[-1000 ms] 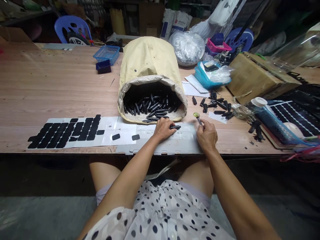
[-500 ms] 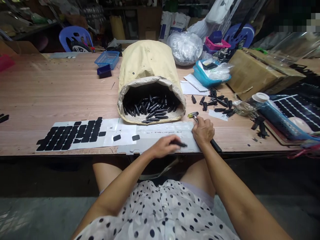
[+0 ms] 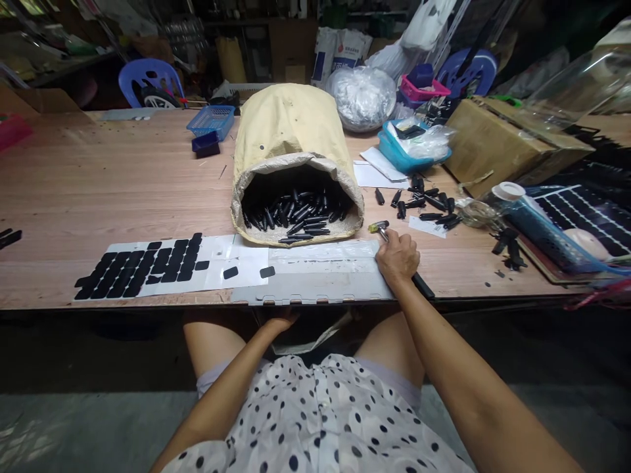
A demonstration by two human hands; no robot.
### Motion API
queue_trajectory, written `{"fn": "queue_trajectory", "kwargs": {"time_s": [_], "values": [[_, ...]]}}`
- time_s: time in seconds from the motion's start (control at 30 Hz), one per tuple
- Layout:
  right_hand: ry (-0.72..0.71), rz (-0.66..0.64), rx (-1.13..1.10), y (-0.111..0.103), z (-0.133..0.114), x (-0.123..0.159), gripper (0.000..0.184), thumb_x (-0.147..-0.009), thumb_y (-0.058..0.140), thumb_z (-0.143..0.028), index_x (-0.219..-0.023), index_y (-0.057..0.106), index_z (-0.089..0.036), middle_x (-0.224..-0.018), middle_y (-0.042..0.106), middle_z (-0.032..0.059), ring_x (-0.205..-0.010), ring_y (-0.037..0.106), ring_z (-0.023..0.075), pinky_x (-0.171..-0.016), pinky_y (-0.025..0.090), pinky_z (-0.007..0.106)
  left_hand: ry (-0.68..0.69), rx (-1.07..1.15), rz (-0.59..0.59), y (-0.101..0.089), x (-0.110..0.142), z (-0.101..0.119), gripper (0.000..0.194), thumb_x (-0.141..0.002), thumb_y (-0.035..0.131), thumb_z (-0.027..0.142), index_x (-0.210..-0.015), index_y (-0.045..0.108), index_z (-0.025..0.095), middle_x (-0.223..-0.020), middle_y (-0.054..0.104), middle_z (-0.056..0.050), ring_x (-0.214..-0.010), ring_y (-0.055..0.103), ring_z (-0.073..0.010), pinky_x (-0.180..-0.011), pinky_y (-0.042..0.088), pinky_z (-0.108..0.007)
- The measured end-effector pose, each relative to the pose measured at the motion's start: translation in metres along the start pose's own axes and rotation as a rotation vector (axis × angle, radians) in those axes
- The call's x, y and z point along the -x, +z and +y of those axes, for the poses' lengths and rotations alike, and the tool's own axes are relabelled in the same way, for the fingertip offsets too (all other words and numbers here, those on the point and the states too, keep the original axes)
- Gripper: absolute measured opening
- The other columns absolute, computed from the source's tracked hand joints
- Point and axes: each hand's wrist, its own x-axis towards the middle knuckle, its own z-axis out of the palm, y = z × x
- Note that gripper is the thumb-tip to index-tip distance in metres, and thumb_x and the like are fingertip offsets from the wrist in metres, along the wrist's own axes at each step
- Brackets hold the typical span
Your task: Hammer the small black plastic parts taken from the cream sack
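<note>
Right hand (image 3: 398, 257): ours, fingers clenched around a hammer (image 3: 379, 226), at the right end of the grey board (image 3: 315, 284), on the table (image 3: 123, 174). Left hand (image 3: 282, 323): ours, low at the table's front edge, fingers hidden; we cannot tell whether they grasp anything. Sack (image 3: 290, 121): one, yellow, mouth towards us, black pointed pieces (image 3: 300, 213) inside. Sheets (image 3: 214, 253): white, bearing black patches (image 3: 118, 269), left of the board.
</note>
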Motion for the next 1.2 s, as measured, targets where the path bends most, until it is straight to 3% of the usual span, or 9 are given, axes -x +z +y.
{"fn": "queue_trajectory", "kwargs": {"time_s": [0.1,0.23,0.3,0.37,0.47,0.53,0.8,0.97,1.2], "values": [[0.001,-0.018,-0.012,-0.001,0.000,0.001,0.036,-0.089,0.051,-0.021,-0.121,0.066,-0.021,-0.099,0.055,0.0120,-0.094,0.048,0.0266,-0.069,0.032,0.032,0.042,-0.063,-0.124,-0.009,0.021,0.005,0.042,-0.086,0.061,0.032,-0.128,0.064,0.025,-0.136,0.065,-0.009,-0.130,0.056,-0.0314,-0.107,0.044,-0.041],[0.007,-0.026,-0.012,0.000,-0.001,0.001,0.037,-0.089,0.051,-0.023,-0.123,0.065,-0.020,-0.101,0.054,0.0125,-0.095,0.048,0.0273,-0.070,0.032,0.033,0.489,-0.047,-0.514,-0.055,0.061,0.019,0.039,-0.084,0.066,0.044,-0.118,0.070,0.025,-0.103,0.076,-0.003,-0.093,0.069,-0.0204,-0.084,0.051,-0.028],[0.007,-0.019,-0.005,0.000,-0.001,0.002,0.036,-0.089,0.050,-0.023,-0.122,0.065,-0.020,-0.100,0.054,0.0125,-0.095,0.048,0.0274,-0.070,0.032,0.033,0.635,0.036,-0.576,-0.089,0.067,0.033,0.039,-0.086,0.064,0.048,-0.115,0.071,0.024,-0.096,0.076,-0.002,-0.084,0.068,-0.0172,-0.077,0.051,-0.025],[0.006,-0.018,-0.001,-0.001,-0.002,0.002,0.036,-0.089,0.050,-0.022,-0.122,0.065,-0.020,-0.100,0.054,0.0124,-0.095,0.048,0.0272,-0.070,0.032,0.033,0.673,0.082,-0.316,-0.123,0.057,0.046,0.035,-0.090,0.057,0.047,-0.110,0.073,0.023,-0.096,0.075,-0.002,-0.085,0.067,-0.0173,-0.078,0.051,-0.026],[0.010,-0.029,-0.007,-0.003,-0.004,0.001,0.036,-0.089,0.050,-0.022,-0.122,0.066,-0.020,-0.100,0.055,0.0126,-0.095,0.048,0.0273,-0.071,0.033,0.034,0.561,-0.004,0.289,-0.159,0.020,0.060,0.029,-0.093,0.051,0.039,-0.097,0.074,0.021,-0.095,0.074,-0.004,-0.090,0.066,-0.0204,-0.081,0.051,-0.030],[0.018,-0.041,-0.014,-0.006,-0.006,0.001,0.036,-0.089,0.050,-0.021,-0.122,0.066,-0.020,-0.101,0.055,0.0130,-0.095,0.048,0.0274,-0.071,0.033,0.034,0.450,-0.120,0.490,-0.171,-0.006,0.064,0.022,-0.090,0.056,0.034,-0.090,0.074,0.022,-0.093,0.073,-0.004,-0.091,0.065,-0.0216,-0.081,0.050,-0.031],[0.021,-0.070,-0.040,-0.010,-0.009,0.001,0.037,-0.089,0.049,-0.021,-0.122,0.065,-0.019,-0.102,0.056,0.0144,-0.097,0.049,0.0285,-0.071,0.034,0.034,0.391,-0.349,0.436,-0.168,-0.030,0.057,0.009,-0.082,0.069,0.027,-0.088,0.073,0.024,-0.096,0.068,-0.003,-0.098,0.062,-0.0244,-0.083,0.047,-0.032],[0.022,-0.063,-0.037,-0.008,-0.009,0.001,0.037,-0.089,0.049,-0.022,-0.122,0.065,-0.019,-0.102,0.056,0.0139,-0.097,0.049,0.0283,-0.072,0.035,0.035,0.471,-0.275,0.603,-0.174,-0.011,0.056,0.013,-0.089,0.062,0.030,-0.097,0.071,0.024,-0.098,0.067,-0.005,-0.098,0.056,-0.0245,-0.091,0.046,-0.037],[0.023,-0.058,-0.039,-0.009,-0.007,0.000,0.039,-0.090,0.047,-0.020,-0.124,0.065,-0.019,-0.102,0.056,0.0142,-0.096,0.049,0.0285,-0.072,0.035,0.035,0.716,-0.132,0.357,-0.112,-0.010,0.118,0.016,-0.089,0.062,0.029,-0.100,0.070,0.021,-0.097,0.066,-0.004,-0.099,0.054,-0.0238,-0.090,0.045,-0.037]]}}
